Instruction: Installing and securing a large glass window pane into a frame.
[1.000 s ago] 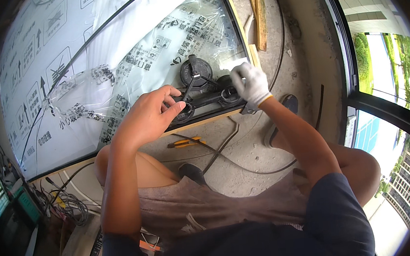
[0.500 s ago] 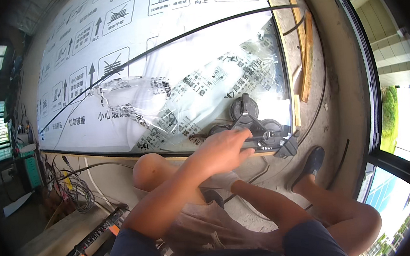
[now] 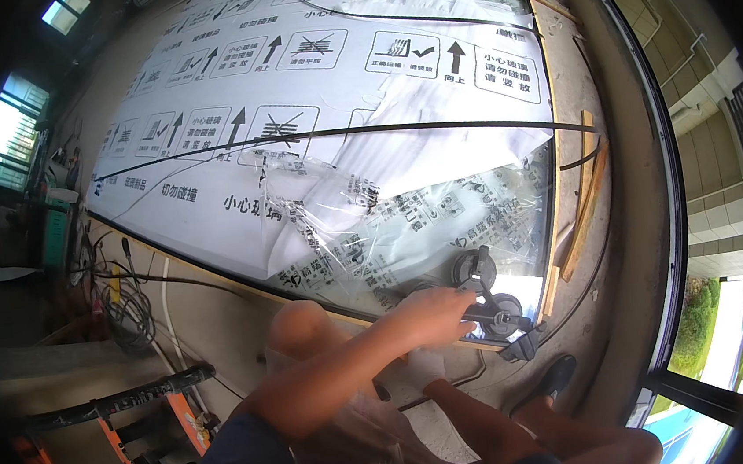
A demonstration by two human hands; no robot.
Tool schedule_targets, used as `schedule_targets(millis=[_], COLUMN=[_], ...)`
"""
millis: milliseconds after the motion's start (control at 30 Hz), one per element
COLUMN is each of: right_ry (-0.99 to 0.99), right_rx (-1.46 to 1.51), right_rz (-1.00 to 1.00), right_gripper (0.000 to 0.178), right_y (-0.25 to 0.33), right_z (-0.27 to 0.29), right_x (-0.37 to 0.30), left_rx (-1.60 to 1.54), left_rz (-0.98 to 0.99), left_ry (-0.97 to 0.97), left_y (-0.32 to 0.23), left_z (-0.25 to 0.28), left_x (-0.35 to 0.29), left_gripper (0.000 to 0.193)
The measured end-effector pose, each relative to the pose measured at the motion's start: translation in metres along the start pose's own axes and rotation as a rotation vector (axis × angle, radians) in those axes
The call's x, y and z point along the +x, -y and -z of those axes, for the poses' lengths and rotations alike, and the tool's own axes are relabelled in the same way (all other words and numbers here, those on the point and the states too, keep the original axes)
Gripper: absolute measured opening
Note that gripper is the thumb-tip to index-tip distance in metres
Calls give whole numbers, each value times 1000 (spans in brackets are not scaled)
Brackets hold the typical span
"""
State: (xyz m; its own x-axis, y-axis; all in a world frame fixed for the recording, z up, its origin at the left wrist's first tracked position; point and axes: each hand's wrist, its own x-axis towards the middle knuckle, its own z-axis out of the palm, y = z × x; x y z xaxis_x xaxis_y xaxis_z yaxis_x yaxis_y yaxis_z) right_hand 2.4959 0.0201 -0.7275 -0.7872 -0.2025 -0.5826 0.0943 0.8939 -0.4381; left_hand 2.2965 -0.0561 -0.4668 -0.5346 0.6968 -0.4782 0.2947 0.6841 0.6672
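Our left hand [image 3: 436, 315], bare, is closed round the handle of a black suction lifter [image 3: 499, 314], with fingers over the top and thumb below. Our right hand [image 3: 424, 370], in a white glove, is low beneath the left forearm, near the panel's edge; it is partly hidden, so we cannot tell whether its fingers are apart or together.

The lifter sits at the panel's near right corner, two of its round cups plainly visible. Just beside it, a black guard [image 3: 523, 346] caps the corner.

The large panel [image 3: 430, 94] lies flat before us, mostly covered in white printed film [image 3: 163, 118]. Near the lifter, the film is pulled back and crumpled, leaving printed clear wrap. A black strap [image 3: 328, 134] crosses the panel.

Wood strips [image 3: 584, 218] lie along its right side, a dark shoe [image 3: 554, 380] near the corner. To our left are coiled cables [image 3: 132, 319] and an orange-and-black frame [image 3: 125, 452]; to our right, a window [image 3: 719, 343] shows greenery.
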Motion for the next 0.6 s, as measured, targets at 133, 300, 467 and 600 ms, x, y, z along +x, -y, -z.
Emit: schedule_targets(millis=[133, 300, 467, 600], right_ry=[-71, 113, 6, 93], right_rx=[334, 259, 332, 1035], right_rz=[162, 1, 180, 72], right_gripper=[43, 48, 39, 34], right_y=[-10, -35, 10, 102], right_z=[15, 72, 166, 277], right_x=[-6, -45, -30, 89], left_rx=[-13, -25, -184, -521], left_rz=[-71, -32, -279, -525], left_ry=[-46, -9, -251, -528], left_y=[1, 1, -21, -53], left_z=[0, 6, 19, 24], left_x=[-2, -2, -7, -11], left_gripper=[44, 45, 30, 22])
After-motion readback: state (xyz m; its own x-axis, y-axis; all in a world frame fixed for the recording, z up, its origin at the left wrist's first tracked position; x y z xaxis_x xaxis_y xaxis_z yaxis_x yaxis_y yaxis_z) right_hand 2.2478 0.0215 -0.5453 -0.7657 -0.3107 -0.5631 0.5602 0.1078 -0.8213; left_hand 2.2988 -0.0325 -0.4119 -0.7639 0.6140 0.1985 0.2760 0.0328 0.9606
